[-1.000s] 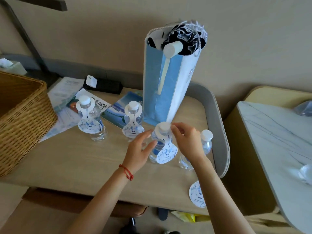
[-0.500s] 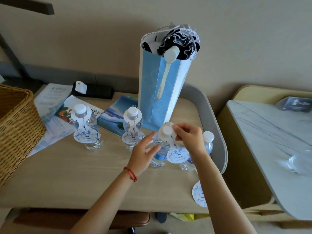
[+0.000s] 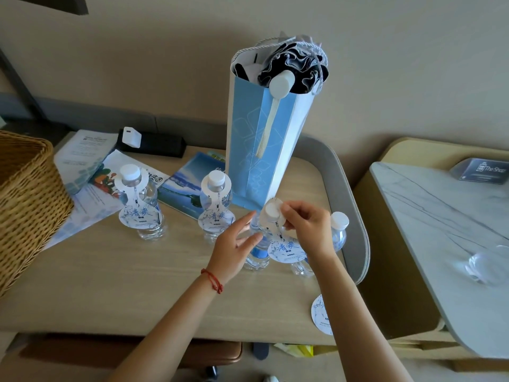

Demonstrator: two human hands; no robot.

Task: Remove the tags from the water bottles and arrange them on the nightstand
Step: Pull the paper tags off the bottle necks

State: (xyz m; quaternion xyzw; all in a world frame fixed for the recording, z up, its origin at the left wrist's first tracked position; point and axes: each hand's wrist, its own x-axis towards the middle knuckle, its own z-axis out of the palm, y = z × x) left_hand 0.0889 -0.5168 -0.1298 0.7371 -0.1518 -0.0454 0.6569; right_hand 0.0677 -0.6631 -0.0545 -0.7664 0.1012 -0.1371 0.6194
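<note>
Detagging at the halfway mark: one tag off, one coming off, two untouched

Lifting of a tag is in hand at the third bottle (image 3: pixel 257 252), which stands on the worktop (image 3: pixel 115 285) just in front of the tall blue paper bag (image 3: pixel 264 144). The right hand (image 3: pixel 305 227) has its fingers (image 3: pixel 286 213) curled and pinching the ring of the hanging tag (image 3: pixel 285 248) beside the white cap; the ring looks raised and tilted at the cap, though whether it has cleared the cap cannot be told. The left hand (image 3: pixel 234 244) is beside the bottle with fingers straight and spread, touching or nearly touching its side; it grips nothing.

Done, as far as can be judged: the far-right bottle (image 3: pixel 337 232), partly hidden behind the right hand, shows a bare cap and neck, and a loose tag (image 3: pixel 321 315) lies at the worktop's near edge, partly hidden by the right forearm.

Outstanding: the left bottle (image 3: pixel 143 208) and the second bottle (image 3: pixel 216 210) each carry a tag on the neck, untouched. No bottle stands on the marble-topped nightstand (image 3: pixel 429 216) to the right, taken to be the destination; it bears a small card and a glass object. All four bottles are therefore yet to be arranged.

Also present: a wicker basket (image 3: pixel 24 199) at the left and brochures (image 3: pixel 91 172) behind the bottles.
</note>
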